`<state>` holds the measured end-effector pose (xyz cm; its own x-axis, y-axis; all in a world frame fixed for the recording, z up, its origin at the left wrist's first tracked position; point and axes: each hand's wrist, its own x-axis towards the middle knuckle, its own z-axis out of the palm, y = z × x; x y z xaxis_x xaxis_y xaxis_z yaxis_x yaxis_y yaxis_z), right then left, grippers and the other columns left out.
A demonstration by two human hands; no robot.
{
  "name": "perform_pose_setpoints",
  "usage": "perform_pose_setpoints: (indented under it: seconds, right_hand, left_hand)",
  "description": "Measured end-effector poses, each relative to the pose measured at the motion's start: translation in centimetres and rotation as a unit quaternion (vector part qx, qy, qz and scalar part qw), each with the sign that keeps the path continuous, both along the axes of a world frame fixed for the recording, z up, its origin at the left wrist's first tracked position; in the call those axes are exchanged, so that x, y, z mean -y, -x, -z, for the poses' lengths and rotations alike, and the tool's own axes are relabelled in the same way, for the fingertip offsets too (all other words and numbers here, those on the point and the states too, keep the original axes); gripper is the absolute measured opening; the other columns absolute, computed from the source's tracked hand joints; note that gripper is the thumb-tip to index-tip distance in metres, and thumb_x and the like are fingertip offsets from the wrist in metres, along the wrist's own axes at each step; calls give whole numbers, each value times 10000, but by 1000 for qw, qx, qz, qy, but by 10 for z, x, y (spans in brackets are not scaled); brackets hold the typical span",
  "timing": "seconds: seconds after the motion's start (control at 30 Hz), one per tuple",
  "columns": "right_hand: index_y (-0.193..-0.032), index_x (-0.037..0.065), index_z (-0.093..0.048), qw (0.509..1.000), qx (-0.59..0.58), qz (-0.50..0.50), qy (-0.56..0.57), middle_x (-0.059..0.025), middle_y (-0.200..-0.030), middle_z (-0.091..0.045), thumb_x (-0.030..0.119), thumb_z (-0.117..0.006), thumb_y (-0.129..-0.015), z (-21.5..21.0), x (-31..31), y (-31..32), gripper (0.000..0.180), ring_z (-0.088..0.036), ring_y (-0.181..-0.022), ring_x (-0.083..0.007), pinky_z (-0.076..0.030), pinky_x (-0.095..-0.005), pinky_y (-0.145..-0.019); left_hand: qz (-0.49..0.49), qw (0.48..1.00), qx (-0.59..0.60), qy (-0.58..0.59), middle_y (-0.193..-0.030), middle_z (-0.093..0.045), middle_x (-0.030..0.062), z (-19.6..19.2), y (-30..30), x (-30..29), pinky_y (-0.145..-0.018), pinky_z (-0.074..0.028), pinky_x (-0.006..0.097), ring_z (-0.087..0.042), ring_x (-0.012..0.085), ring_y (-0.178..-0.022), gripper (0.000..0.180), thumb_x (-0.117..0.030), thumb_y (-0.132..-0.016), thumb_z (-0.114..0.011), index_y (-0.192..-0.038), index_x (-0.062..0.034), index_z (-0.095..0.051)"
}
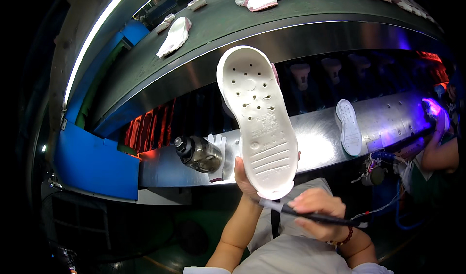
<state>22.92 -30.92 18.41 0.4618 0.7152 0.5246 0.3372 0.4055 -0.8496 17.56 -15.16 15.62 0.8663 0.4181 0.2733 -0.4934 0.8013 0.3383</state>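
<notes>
In my left hand (245, 179) is a white shoe sole (268, 128), held up with its holed, ribbed inner face toward me. My thumb lies along its left edge near the bottom end, and the other fingers are mostly hidden behind it. A slim brush-like tool (310, 216) with a black handle and a pale front part is gripped in my right hand (320, 211). Its front end points left, just below the sole's bottom rim; blur hides the tip, and I cannot tell whether it touches.
Another white sole (348, 128) lies on the metal ledge (315, 153). A dark bottle (198, 153) stands on a white glove (218, 150) to the left. White shoe parts (174, 37) line the green conveyor belt (213, 29). At right, a co-worker's arm (437, 145) reaches into violet light.
</notes>
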Motion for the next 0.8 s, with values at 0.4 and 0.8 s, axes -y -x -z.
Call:
perform_pose_setpoints:
  seconds: [0.4, 0.8]
  right_hand:
    - [-865, 25, -617, 995, 24, -88, 29, -112, -862, -629, 34, -657, -684, -2, -15, -48, 185, -599, -757, -187, -470, -270, -700]
    - [-913, 22, -607, 963, 42, -255, 80, -108, -883, -631, 38, -645, -711, 8, -12, -77, 206, -617, -802, -185, -487, -259, -713]
  left_hand:
    - [13, 994, -66, -90, -1262, -367, 186, -7, -3, -6, -933, -306, 552, -408, 385, -1115, 743, -583, -721, -434, -1295, -131, -304]
    - [114, 946, -260, -155, -1101, -490, 173, -27, 4, -15, -817, -423, 306, -532, 224, -945, 614, -272, -735, -483, -1236, 36, -308]
